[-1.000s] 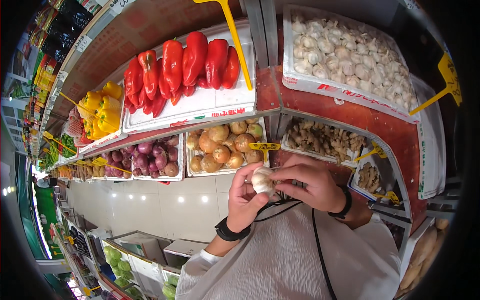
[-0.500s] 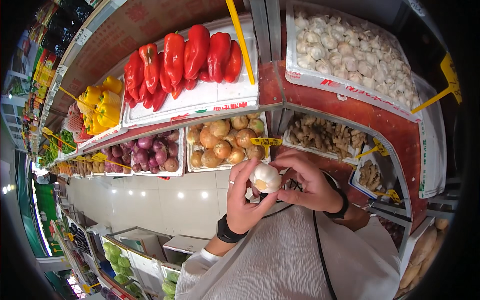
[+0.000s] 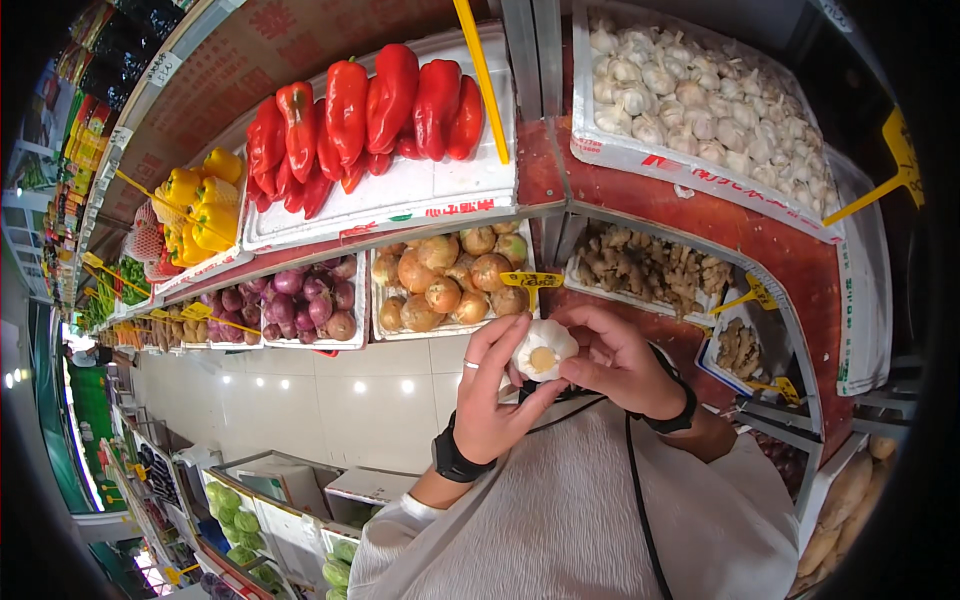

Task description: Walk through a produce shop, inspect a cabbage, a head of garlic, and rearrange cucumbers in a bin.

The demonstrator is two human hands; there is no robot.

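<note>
The left hand (image 3: 497,400) and right hand (image 3: 615,362) hold a white garlic bulb (image 3: 541,349) between curled fingertips, chest-high before the yellow onions (image 3: 450,275) — a light pinch, so turning it could drop it to the floor.

Tiered shelf (image 3: 545,170) carries white trays: red peppers (image 3: 370,110), garlic (image 3: 700,90), onions (image 3: 450,275), ginger (image 3: 640,265).

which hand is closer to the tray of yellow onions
Left. The left hand sits just below the front edge of the tray of yellow onions, holding the garlic bulb. The right hand holds the same bulb from the other side, below the ginger tray.
</note>
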